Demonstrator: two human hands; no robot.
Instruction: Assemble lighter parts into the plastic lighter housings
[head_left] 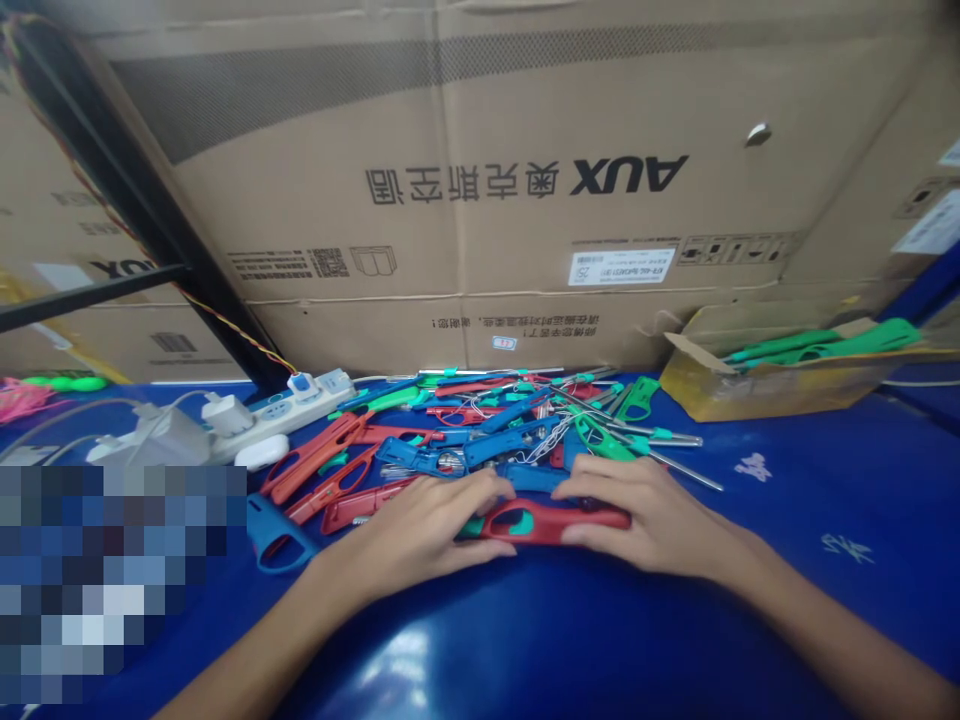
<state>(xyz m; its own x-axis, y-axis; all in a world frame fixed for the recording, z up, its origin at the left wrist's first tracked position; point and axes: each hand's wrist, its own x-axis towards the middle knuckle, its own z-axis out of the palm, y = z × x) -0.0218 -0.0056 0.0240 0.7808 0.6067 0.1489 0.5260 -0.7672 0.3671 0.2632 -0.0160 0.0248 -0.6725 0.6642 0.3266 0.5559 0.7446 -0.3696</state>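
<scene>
Between my two hands lies a red long-nosed lighter (551, 522) with a green trigger in its oval opening. My left hand (442, 515) is closed around its left end, thumb along the near side, and hides the tip. At the right end, my right hand (637, 510) pinches the red handle between thumb and fingers. Just beyond the hands spreads a pile of lighter parts: blue shells (510, 440), red shells (319, 460), green shells and thin metal tubes (686, 440). A separate blue shell (281, 530) rests beside my left forearm.
At the back right stands a cardboard box (795, 390) holding green lighters. A white power strip (300, 400) with plugged-in chargers (169, 435) sits at the left. Behind rises a large cardboard sheet (465, 250); a black post (150, 200) leans at the left. The table (540, 640) is blue.
</scene>
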